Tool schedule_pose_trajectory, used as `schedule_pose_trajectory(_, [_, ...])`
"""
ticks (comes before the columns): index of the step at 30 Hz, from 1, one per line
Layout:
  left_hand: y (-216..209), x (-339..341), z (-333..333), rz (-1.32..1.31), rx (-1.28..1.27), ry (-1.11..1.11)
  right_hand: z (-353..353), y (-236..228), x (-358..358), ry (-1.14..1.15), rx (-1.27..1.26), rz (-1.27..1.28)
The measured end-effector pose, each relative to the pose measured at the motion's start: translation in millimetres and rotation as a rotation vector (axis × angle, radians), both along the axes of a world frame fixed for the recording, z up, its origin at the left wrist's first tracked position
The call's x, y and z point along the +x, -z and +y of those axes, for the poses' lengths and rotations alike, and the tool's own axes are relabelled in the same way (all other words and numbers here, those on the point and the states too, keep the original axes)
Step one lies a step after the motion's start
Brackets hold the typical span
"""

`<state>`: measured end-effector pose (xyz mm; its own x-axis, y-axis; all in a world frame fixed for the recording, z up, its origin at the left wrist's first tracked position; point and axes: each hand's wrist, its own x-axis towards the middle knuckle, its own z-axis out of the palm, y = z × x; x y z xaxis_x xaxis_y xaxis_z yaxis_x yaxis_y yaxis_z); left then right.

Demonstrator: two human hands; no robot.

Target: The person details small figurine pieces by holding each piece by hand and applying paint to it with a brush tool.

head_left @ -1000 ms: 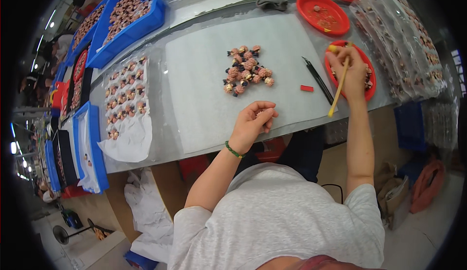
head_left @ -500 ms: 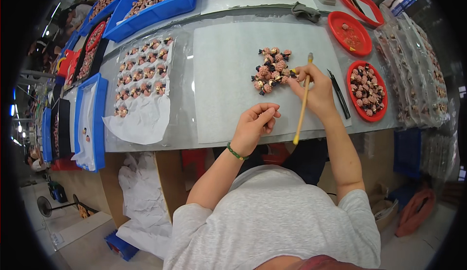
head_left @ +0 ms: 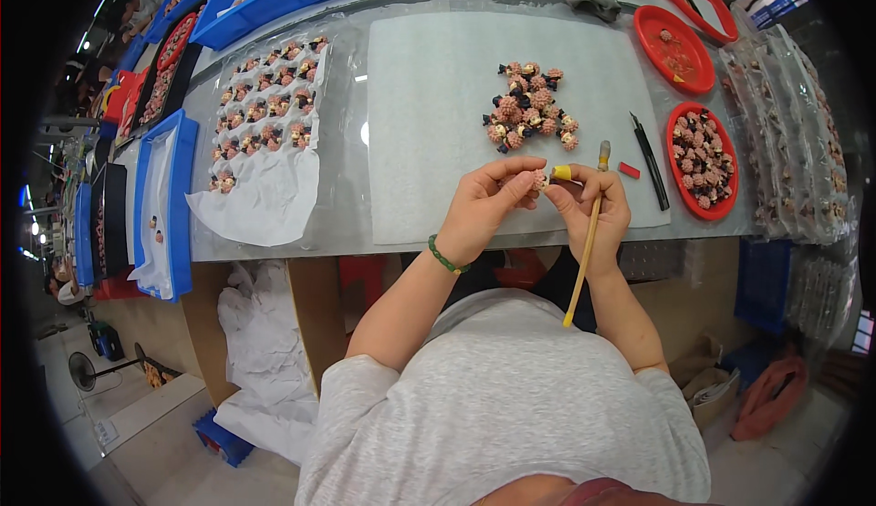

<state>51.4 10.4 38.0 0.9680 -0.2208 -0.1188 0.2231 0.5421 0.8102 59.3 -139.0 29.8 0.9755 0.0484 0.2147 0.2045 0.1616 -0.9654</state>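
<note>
In front of my body, my left hand (head_left: 488, 203) is closed on a small pink, knobbly figurine (head_left: 539, 180), mostly covered by the fingers. My right hand (head_left: 595, 209) meets it there, thumb and index fingertip at the figurine's right side. A yellow wrap (head_left: 561, 172) covers that index fingertip. Between the right fingers a slim wooden-handled brush (head_left: 588, 250) is gripped, its grey end up and yellow end pointing down toward me. Just beyond the hands a pile of similar pink, cream and black figurines (head_left: 529, 109) lies on a white sheet (head_left: 429, 95).
Right of the hands are a small red block (head_left: 629, 170), black slender tools (head_left: 650, 161), a red dish of figurines (head_left: 675, 164) and another red dish (head_left: 650, 27). Left lie a lined tray of figurines (head_left: 260, 209) and a blue tray (head_left: 186, 205). Stacked clear trays (head_left: 785, 141) stand far right.
My right hand has drawn back from the pile toward me and met my left hand, a figurine now between them. The red block, hidden before, shows. The whole view has shifted slightly.
</note>
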Motion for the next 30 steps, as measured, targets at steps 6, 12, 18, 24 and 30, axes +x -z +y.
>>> schedule_pose_trajectory(6, [1.4, -1.8, 0.8, -0.05, 0.063, 0.032, 2.0, -1.0, -4.8, 0.057, -0.095, -0.22])
schedule_pose_trajectory(12, [-1.7, -1.7, -1.7, -0.068, 0.005, 0.001, -2.3, 4.2, -6.6, 0.035, -0.13, -0.209])
schedule_pose_trajectory(18, [-3.4, -1.9, 0.1, -0.026, -0.017, 0.046, -4.4, 8.1, -7.5, 0.028, -0.12, -0.228])
schedule_pose_trajectory(24, [-8.2, -4.1, -0.5, -0.07, 0.064, 0.008, -4.8, 9.9, -8.4, 0.004, -0.088, -0.234])
schedule_pose_trajectory(30, [3.0, -5.9, 2.6, -0.102, 0.138, -0.031, -16.2, -11.0, 6.5, 0.058, -0.033, -0.25])
